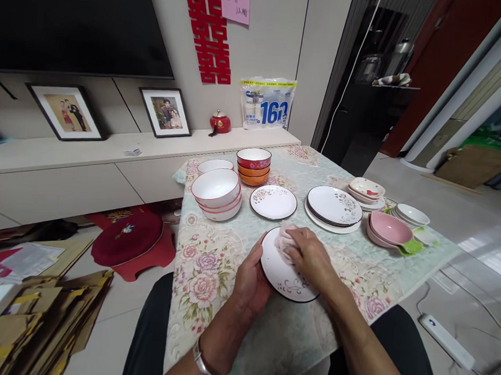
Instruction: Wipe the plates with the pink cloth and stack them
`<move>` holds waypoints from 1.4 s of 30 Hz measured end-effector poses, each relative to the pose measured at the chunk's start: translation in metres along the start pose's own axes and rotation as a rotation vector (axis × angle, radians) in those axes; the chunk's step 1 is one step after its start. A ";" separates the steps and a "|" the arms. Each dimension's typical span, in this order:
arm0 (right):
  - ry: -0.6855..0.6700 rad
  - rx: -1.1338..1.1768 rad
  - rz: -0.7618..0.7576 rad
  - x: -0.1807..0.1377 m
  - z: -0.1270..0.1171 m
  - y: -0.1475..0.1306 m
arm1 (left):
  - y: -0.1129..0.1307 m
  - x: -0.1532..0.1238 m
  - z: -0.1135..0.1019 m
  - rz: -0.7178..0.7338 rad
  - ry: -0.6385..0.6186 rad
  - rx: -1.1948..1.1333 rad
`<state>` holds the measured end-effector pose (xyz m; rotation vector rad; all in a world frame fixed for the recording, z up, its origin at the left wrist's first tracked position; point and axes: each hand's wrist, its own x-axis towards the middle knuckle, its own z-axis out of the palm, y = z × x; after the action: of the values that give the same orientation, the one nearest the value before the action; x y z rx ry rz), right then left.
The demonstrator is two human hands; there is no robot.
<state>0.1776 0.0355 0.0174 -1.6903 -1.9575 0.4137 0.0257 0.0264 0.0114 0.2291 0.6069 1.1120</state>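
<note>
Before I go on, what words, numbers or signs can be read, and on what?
"160": blue print on the plastic bag; its smaller print is unreadable.
"囍": repeated down the red paper-cut.
"35", seemingly: handwritten on the pink note; the rest is unclear.
Red jar: emblem too small to read.

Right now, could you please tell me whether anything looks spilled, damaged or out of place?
Nothing looks spilled or broken among the dishes; the plate in the left hand looks whole where visible. Only the flattened cardboard, piled untidily on the floor near the red stool, seems out of place.
</note>
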 end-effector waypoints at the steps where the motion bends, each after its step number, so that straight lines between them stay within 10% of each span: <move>1: -0.020 0.045 -0.074 0.000 0.004 -0.007 | 0.000 0.000 0.000 -0.008 0.012 -0.012; 6: -0.288 0.262 -0.308 -0.009 -0.007 -0.026 | 0.002 0.002 0.000 -0.041 0.091 0.001; 12: -0.533 0.290 -0.204 -0.017 -0.039 -0.005 | 0.001 0.001 0.001 0.054 0.090 0.023; 31: -0.195 -0.214 -0.278 -0.044 -0.029 -0.045 | 0.012 0.004 -0.002 0.050 0.090 0.051; 38: 0.138 0.139 -0.330 -0.041 -0.043 -0.034 | 0.010 0.006 -0.007 0.030 0.043 0.054; 42: 0.292 0.509 -0.038 -0.036 -0.056 -0.018 | 0.009 0.005 -0.008 0.031 0.131 0.130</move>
<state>0.1977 -0.0089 0.0665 -1.3008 -1.5097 0.5601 0.0159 0.0337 0.0072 0.2804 0.7959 1.1244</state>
